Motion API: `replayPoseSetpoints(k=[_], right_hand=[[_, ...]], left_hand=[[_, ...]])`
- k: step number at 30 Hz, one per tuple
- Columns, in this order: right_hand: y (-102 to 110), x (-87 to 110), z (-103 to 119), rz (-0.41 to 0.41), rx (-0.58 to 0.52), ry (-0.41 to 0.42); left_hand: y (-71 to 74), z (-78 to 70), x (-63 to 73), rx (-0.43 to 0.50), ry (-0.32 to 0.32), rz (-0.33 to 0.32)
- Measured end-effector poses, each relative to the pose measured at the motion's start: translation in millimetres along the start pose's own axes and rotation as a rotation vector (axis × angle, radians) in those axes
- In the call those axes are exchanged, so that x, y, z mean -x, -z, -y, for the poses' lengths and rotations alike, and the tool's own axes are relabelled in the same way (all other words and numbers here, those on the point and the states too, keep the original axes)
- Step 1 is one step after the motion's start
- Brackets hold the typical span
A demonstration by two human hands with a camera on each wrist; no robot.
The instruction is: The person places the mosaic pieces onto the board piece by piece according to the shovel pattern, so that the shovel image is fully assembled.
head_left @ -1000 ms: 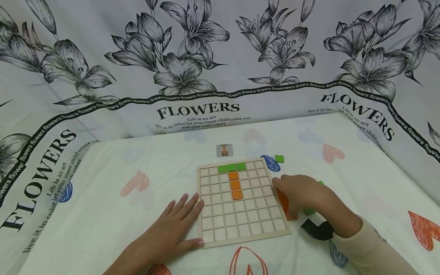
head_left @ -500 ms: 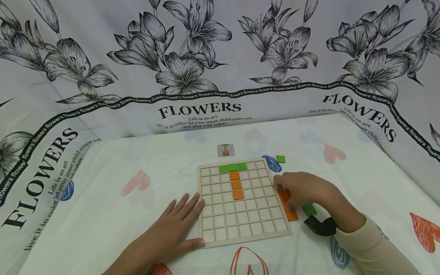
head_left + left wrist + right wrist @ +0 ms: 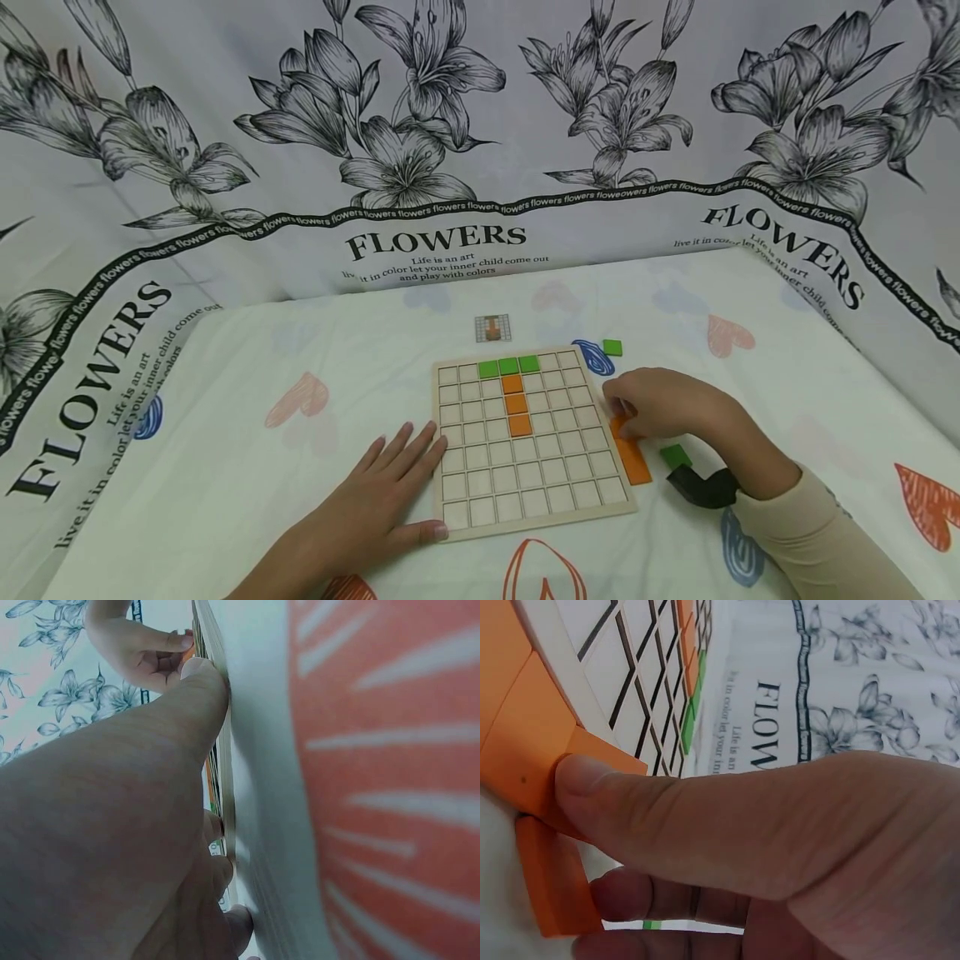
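A wooden grid board [image 3: 533, 502] lies on the cloth. Three green tiles [image 3: 508, 366] fill part of its far row, and three orange tiles [image 3: 515, 403] run below the middle one. My left hand [image 3: 390, 492] lies flat, fingers spread, with fingertips and thumb at the board's left edge. Along the right edge, a row of loose orange tiles [image 3: 633, 462] touches or nearly touches the frame. Over the row's far end, my right hand [image 3: 671, 404] pinches an orange tile [image 3: 600, 754]; its thumb presses on top, and its fingers curl beneath, beside another orange tile [image 3: 559, 877].
Beyond the board sits a small pattern card [image 3: 492, 327]. One green tile [image 3: 612, 347] lies off the far right corner, another green tile [image 3: 676, 456] near the right wrist's black strap [image 3: 701, 487]. A flower-printed curtain [image 3: 442, 167] hangs behind.
My right hand has shifted slightly away along the orange row, uncovering more of its near tiles and the green tile by the wrist. The left hand has stayed put.
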State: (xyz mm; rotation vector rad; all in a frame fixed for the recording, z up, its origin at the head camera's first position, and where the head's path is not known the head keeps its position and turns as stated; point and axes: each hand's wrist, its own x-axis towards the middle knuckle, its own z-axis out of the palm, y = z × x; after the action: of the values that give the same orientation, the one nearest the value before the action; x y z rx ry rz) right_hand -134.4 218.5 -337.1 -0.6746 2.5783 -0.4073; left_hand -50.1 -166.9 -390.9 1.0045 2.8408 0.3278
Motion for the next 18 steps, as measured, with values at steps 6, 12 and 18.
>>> replayPoseSetpoints(k=[6, 12, 18], right_hand=[[0.8, -0.9, -3.3, -0.006, -0.010, 0.039], [2.3, -4.1, -6.4, -0.027, -0.072, 0.110], [2.6, -5.7, -9.2, -0.066, -0.128, 0.146]], left_hand=[[-0.3, -0.2, -0.1, 0.002, 0.002, -0.001], [0.2, -0.3, -0.5, 0.000, 0.005, 0.003], [-0.1, 0.1, 0.1, 0.000, 0.000, 0.001]])
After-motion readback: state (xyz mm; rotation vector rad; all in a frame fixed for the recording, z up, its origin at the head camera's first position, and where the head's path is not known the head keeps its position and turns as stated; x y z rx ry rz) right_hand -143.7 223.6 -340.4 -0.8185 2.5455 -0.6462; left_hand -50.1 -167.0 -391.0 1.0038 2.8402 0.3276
